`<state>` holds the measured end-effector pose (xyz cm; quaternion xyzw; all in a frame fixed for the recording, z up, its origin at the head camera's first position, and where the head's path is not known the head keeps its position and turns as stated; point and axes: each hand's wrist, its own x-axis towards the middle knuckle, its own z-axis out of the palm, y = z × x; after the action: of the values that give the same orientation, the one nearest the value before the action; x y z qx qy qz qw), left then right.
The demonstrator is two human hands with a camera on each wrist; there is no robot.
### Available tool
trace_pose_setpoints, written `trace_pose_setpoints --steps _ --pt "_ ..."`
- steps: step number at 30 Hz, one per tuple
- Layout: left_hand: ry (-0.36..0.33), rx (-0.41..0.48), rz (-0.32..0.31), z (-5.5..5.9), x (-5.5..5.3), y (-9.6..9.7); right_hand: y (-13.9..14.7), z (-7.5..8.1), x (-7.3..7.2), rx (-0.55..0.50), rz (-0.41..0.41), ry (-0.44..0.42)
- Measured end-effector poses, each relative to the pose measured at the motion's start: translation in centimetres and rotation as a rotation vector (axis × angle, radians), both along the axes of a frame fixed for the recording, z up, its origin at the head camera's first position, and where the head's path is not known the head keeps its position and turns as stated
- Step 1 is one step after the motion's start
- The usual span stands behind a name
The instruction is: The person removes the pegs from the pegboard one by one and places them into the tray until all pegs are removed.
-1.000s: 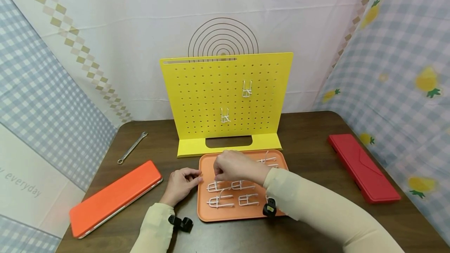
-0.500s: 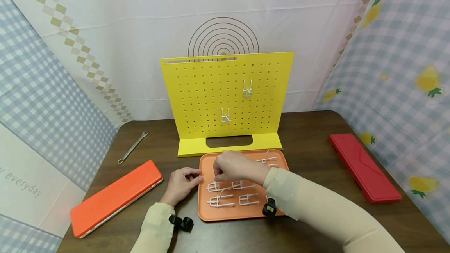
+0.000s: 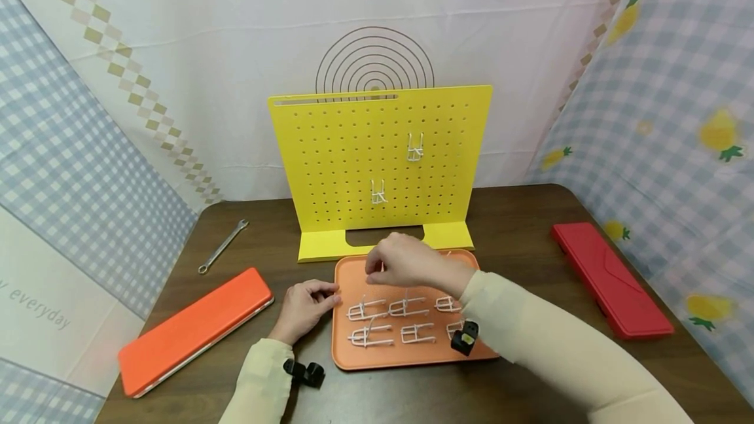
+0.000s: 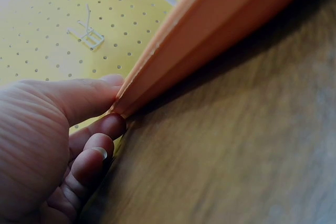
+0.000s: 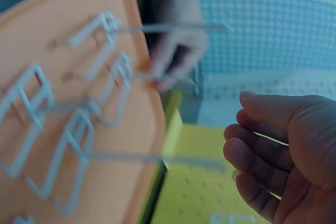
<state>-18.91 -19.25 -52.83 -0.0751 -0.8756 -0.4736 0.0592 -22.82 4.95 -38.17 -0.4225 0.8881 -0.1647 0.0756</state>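
The orange tray lies on the table with several white wire pegboard hooks on it, among them a front-left hook and one behind it, a back-left hook. At the tray's left rim my left hand pinches the edge between thumb and fingers, seen closely in the left wrist view. Over the tray's rear half hovers my right hand, fingers loosely bent. In the right wrist view, a gap shows between its thumb and fingers, with nothing held there. Its forearm hides part of the tray's right side.
Behind the tray stands a yellow pegboard bearing an upper hook and a lower hook. A wrench and an orange-red case lie at left. A red case lies at right.
My right hand has lifted off the back-left hook and shifted slightly up and right, uncovering more hooks on the tray. My left hand stays at the rim.
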Motion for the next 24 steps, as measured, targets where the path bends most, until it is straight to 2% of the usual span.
trace_pose_setpoints --steps 5,11,18,21,24 --pt "0.016 0.002 -0.007 0.0 0.0 -0.1 2.4 1.9 -1.8 -0.114 -0.085 0.003" --pt "0.032 -0.003 -0.006 -0.2 -0.1 -0.1 5.7 3.6 -4.3 -0.374 -0.235 -0.033" --pt "0.043 -0.01 -0.006 -0.2 -0.1 0.0 8.5 3.9 -7.4 -0.642 -0.468 0.053" --pt "0.05 -0.005 -0.007 -0.2 0.0 0.0 9.2 3.8 -8.5 -0.691 -0.545 0.089" --pt "0.055 -0.005 -0.005 -0.2 0.0 0.0 9.4 3.8 -9.2 -0.715 -0.594 0.088"
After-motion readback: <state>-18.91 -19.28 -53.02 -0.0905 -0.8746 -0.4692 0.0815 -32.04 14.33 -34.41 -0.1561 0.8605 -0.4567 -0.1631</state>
